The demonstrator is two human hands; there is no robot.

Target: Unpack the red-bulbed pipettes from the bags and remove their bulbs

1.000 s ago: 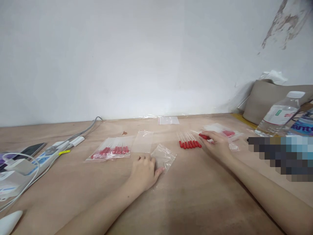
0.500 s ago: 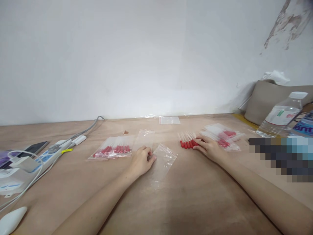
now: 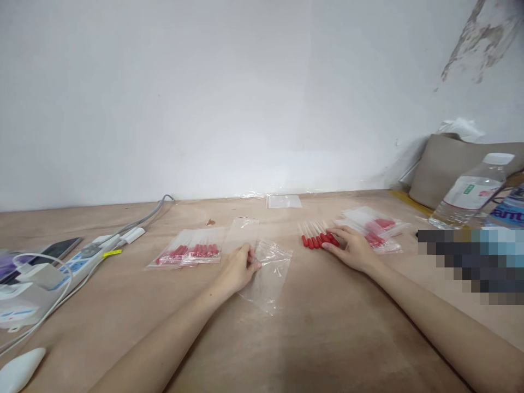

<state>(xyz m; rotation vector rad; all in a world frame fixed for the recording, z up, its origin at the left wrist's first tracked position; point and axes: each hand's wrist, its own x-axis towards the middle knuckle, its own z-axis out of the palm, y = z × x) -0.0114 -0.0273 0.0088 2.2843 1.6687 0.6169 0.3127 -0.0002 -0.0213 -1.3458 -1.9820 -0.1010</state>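
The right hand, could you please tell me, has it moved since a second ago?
Yes: the right hand has shifted slightly left, farther from the clear bottle beside the wall.

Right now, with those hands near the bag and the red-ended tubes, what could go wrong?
Maybe two things. The right hand has its fingers at the row of red-ended tubes, so a bump might scatter them. The left hand is at the edge of a thin, creased clear bag, which could crumple or slip.
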